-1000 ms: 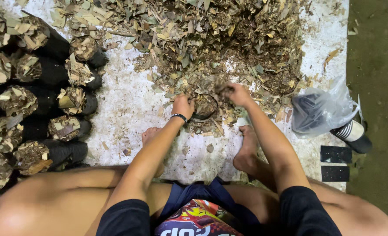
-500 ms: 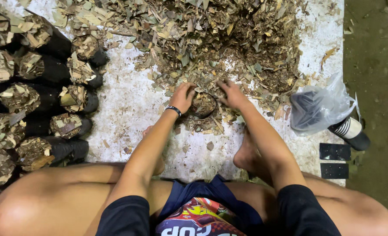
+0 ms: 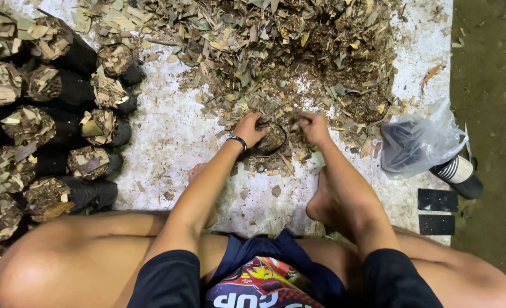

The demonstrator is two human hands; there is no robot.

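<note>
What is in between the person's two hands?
Between the left hand and the right hand sits a small black bag stuffed with dry leaf bits. The left hand grips its rim. The head view shows this.

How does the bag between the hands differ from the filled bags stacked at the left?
The bag between the hands stands upright with its mouth facing up, while the stacked bags lie on their sides. The left hand grips its rim; nobody touches the stack. It stands alone; they sit in rows. Both are black and hold dry leaf litter.
</note>
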